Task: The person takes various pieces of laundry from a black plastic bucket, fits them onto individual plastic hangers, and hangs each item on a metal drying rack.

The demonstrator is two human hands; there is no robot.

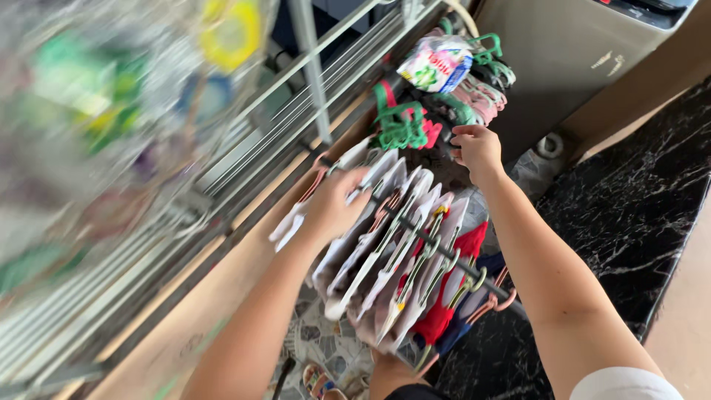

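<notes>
Reaching across a dark rail [415, 231] crowded with hung laundry, the left hand [337, 204] is closing its fingers around a white garment on a hanger [355, 159], while the right hand [476, 148] is curling loosely near a cluster of green and pink empty hangers [404, 122]; whether it is gripping anything I cannot tell. The cloth is looking light and limp, so taking it by the stiff hanger hook seems best.

This is a home laundry corner. Clothes on hangers [400, 252] crowd a drying rail [415, 230], spare green hangers [400, 122] bunch nearby. A washing machine [570, 52] stands beside them.
</notes>
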